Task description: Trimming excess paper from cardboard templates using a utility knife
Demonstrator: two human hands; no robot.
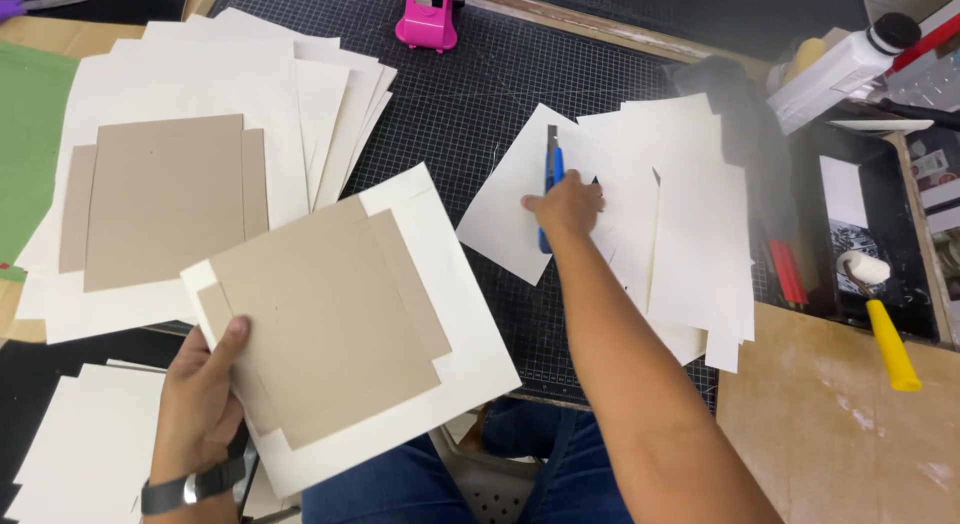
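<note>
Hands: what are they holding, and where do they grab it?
Left hand grips the white sheet with glued cardboard at its lower-left edge. Right hand grasps the blue utility knife by its handle.

Bright even overhead light, soft shadows, white sheets near glare, sharp focus.

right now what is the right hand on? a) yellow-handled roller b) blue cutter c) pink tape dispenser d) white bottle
b: the right hand rests on the blue cutter lying on white sheets, while the roller, dispenser and bottle sit apart from it.
</note>
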